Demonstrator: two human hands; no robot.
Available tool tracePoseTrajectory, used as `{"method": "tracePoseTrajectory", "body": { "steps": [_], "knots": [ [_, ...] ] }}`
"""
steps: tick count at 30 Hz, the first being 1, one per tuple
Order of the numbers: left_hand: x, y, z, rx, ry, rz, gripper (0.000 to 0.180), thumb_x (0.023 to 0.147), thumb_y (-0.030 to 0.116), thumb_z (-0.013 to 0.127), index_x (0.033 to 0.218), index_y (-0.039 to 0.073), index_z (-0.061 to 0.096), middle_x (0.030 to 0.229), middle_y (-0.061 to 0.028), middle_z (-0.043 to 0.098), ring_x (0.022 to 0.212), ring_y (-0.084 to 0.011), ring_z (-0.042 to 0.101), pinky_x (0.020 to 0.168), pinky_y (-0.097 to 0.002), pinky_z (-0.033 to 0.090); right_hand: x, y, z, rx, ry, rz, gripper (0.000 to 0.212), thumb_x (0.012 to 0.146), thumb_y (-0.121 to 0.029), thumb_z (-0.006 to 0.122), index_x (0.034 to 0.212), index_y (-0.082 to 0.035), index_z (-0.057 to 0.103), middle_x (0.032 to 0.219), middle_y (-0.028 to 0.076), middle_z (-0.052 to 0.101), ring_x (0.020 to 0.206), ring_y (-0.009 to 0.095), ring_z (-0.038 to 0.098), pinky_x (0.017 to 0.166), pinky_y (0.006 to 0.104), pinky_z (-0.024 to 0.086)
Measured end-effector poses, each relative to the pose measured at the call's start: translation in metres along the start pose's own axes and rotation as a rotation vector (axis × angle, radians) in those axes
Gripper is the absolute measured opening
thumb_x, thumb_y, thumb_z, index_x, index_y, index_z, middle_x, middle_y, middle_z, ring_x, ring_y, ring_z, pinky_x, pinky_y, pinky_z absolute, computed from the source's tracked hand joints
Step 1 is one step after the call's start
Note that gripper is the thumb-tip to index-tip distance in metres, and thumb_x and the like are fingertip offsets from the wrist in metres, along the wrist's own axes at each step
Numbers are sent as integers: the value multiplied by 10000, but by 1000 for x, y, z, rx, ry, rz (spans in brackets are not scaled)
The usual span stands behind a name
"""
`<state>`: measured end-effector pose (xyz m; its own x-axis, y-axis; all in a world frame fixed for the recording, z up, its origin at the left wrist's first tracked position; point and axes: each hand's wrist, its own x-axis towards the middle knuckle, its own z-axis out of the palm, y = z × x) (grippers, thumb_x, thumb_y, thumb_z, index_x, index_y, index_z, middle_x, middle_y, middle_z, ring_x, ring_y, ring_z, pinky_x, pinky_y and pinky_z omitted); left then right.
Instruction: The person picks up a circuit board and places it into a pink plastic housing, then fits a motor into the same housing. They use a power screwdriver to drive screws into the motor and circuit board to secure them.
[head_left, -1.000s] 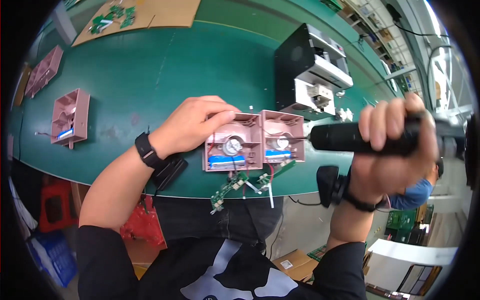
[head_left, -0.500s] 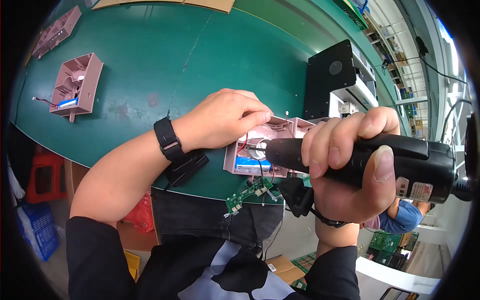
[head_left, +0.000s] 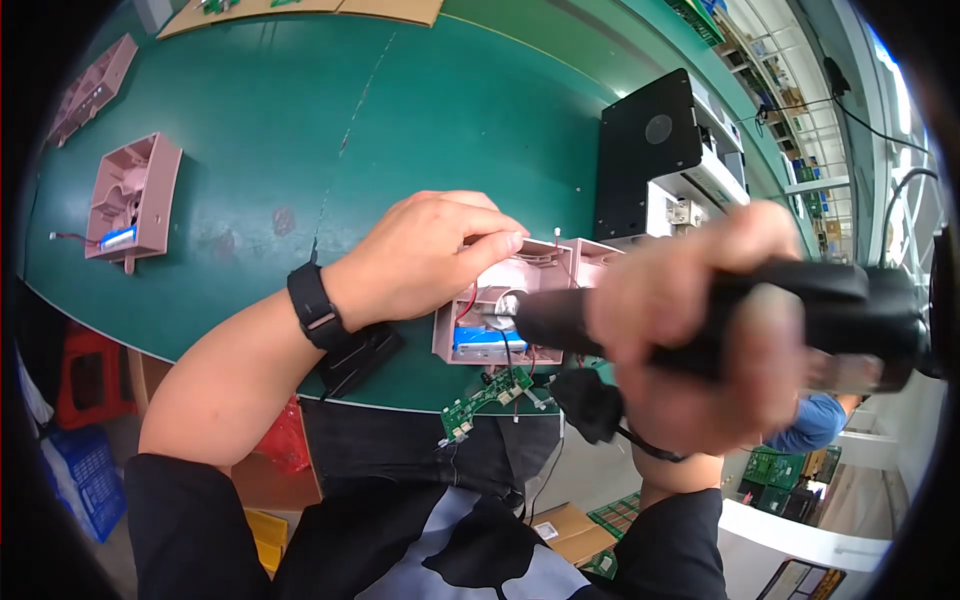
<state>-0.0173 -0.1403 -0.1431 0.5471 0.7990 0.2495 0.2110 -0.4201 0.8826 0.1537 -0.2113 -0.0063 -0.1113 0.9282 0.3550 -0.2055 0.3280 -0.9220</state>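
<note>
A pink plastic case [head_left: 443,340] lies on the bench in front of me, with a blue battery [head_left: 490,340] and red and black wires inside. My left hand [head_left: 420,250] is closed over the case's upper left edge, fingertips partly hidden. In my right hand [head_left: 700,330], smeared by motion, is a black electric screwdriver [head_left: 552,316] pointing left. Its nose is over the case's interior, beside a round silvery part [head_left: 503,310]; whether the bit touches a screw I cannot tell. A green circuit board [head_left: 485,402] hangs at the bench's near edge below the case.
Another pink case [head_left: 160,205] with a battery stands at the left, a further one [head_left: 95,90] behind it. A black box-shaped machine [head_left: 645,150] occupies the back right. Beside my left wrist lies a black object [head_left: 360,360]. A cardboard sheet [head_left: 380,10] lies at the far edge.
The whole view has shifted, so the bench things appear slightly left and lower. My right hand and the screwdriver's rear have blurred with movement. My left hand keeps its hold on the case.
</note>
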Motion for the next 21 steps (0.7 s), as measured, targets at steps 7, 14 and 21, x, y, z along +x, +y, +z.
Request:
{"method": "tracePoseTrajectory", "body": {
  "steps": [7,14,21],
  "knots": [
    [11,4,-2,-188,148,-115,433,1078,365,543,1075,-8,764,948,-141,741,881,-281,702,815,-364,539,-35,-88,-118,-73,340,-283,353,1040,-326,580,1159,-6,490,777,20,491,580,124,467,572,272,413],
    [22,4,-12,-222,250,-281,511,1098,413,522,1059,-40,757,914,-120,742,873,-203,697,822,-328,541,-69,-40,-237,-88,674,233,251,1094,-266,574,1144,-21,555,782,5,434,676,115,425,649,277,396],
    [32,3,-14,-224,160,-310,504,1111,409,506,1087,-25,760,910,-68,729,884,-142,675,801,-286,535,-78,7,-271,-1,828,450,284,1066,-194,623,1258,12,589,988,86,606,821,171,570,776,309,503]
  ]
}}
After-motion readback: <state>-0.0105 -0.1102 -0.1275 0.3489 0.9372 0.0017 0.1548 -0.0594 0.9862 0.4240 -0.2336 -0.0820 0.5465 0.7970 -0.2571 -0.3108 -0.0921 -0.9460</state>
